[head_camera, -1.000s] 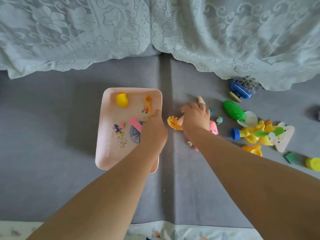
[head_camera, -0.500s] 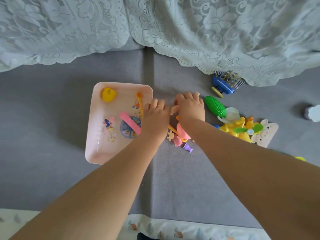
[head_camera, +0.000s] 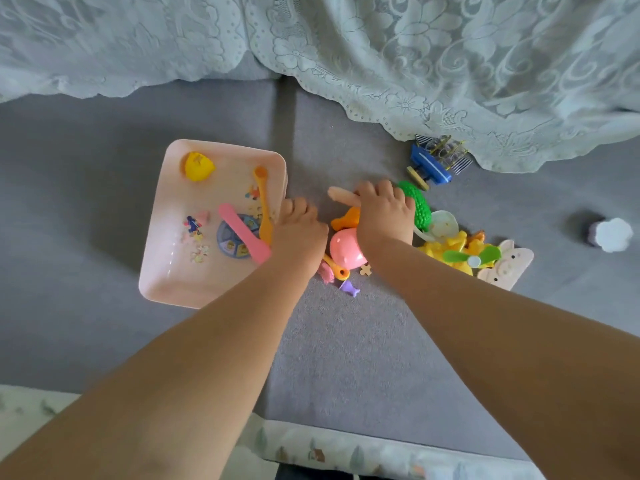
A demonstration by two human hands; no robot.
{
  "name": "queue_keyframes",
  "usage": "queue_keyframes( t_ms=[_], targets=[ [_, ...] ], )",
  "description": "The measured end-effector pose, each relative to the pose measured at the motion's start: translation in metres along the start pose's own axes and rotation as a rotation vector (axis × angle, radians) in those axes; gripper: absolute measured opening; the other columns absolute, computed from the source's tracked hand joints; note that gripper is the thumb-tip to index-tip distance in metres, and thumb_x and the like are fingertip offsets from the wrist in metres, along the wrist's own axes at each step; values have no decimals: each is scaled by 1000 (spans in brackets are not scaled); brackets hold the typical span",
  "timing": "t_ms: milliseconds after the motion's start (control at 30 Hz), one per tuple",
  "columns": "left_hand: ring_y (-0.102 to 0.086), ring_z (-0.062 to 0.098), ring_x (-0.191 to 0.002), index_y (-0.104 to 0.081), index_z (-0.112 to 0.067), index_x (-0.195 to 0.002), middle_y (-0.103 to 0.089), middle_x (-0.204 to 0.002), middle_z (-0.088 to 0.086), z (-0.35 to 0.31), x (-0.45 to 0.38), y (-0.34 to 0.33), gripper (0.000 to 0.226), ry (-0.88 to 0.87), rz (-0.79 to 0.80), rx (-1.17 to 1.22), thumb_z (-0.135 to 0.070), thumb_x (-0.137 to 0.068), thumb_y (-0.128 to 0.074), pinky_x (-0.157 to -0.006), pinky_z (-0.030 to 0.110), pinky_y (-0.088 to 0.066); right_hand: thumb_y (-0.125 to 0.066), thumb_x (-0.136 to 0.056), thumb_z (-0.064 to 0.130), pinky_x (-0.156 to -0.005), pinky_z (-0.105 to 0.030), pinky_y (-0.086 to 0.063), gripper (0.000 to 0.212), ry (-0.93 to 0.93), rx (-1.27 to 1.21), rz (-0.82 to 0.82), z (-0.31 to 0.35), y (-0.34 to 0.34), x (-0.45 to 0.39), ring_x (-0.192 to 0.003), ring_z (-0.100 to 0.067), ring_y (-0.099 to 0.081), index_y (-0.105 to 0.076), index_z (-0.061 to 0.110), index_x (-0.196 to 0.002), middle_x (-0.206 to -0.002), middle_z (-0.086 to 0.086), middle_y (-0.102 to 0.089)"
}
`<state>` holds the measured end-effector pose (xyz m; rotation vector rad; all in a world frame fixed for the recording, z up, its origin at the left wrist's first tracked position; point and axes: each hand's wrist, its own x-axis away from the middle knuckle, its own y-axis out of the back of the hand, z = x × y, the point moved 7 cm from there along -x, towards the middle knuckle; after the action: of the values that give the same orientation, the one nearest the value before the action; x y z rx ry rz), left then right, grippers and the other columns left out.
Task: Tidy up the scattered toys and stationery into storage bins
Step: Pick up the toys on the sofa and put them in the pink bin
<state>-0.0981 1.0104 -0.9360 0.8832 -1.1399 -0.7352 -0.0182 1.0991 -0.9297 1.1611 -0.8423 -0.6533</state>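
- Our left hand (head_camera: pixel 298 230) rests curled at the pink bin's (head_camera: pixel 162 271) right rim; whether it grips anything we cannot tell.
- Our right hand (head_camera: pixel 384 216) closes around a peach stick (head_camera: pixel 341 195), whose long axis runs from 9 to 3 o'clock, free end toward 9.
- At 6 o'clock from that hand lies a pink toy (head_camera: pixel 344 251).
- Everything sits on a grey cushion (head_camera: pixel 346 341), lace cloth (head_camera: pixel 450 64) draped at 12 o'clock.

left hand (head_camera: pixel 298 230) on pink bin (head_camera: pixel 166 271) rim | right hand (head_camera: pixel 384 216) gripping peach stick (head_camera: pixel 341 195)
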Motion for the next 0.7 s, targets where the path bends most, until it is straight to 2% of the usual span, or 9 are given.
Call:
queue_keyframes(
  t_ms=[167,233,300,400,500,600,700],
  targets=[
    [-39,26,-116,-64,-21,-92,-66,-95,-2,5,7,25,17,-14,-35,103,-33,-88,-53,-105,40,-22,-42,-91,10,-92,-41,-36,33,-84,-51,38,8,5,8,-112,-35,-50,-53,17,-122,-120,-11,-52],
    [-41,27,-115,-63,-18,-94,-66,-92,1,14,14,38,14,-32,-41,110,-22,-86,-52,-108,39,-19,-44,-91,11,-89,-42,-39,32,-125,-83,56,15,11,12,-111,-35,-51,-52,15,-122,-120,-11,-51],
    [-41,28,-115,-63,-17,-98,-64,-94,2,31,23,45,20,16,-42,89,-11,-83,-53,-106,40,-22,-48,-90,10,-88,-43,-42,35,-167,-153,92,22,15,13,-112,-35,-51,-48,13,-125,-122,-12,-50],
    [-42,28,-113,-61,-23,-108,-62,-104,2,71,42,47,24,181,-74,99,-13,-88,-52,-97,42,-28,-46,-92,8,-88,-40,-43,43,-175,-284,163,44,19,13,-117,-31,-49,-38,15,-134,-130,-10,-44],
    [-47,28,-107,-50,-27,-116,-58,-102,1,119,65,32,26,447,3,254,-22,-90,-50,-92,42,-32,-38,-94,4,-82,-34,-42,52,-41,-302,187,85,22,10,-119,-27,-45,-28,16,-144,-137,-8,-38],
    [-55,32,-104,-44,-17,-114,-59,-106,7,151,83,5,24,678,77,539,-18,-91,-43,-90,42,-39,-37,-94,4,-93,-37,-41,46,-4,-426,149,118,31,13,-123,-30,-42,-35,9,-140,-138,-12,-40],
    [-59,33,-106,-42,-8,-124,-60,-115,13,161,88,-16,30,734,48,714,-16,-96,-35,-83,41,-45,-35,-95,5,-91,-41,-45,42,-50,-554,207,142,30,21,-115,-36,-49,-37,8,-137,-132,-17,-46]
  ],
)
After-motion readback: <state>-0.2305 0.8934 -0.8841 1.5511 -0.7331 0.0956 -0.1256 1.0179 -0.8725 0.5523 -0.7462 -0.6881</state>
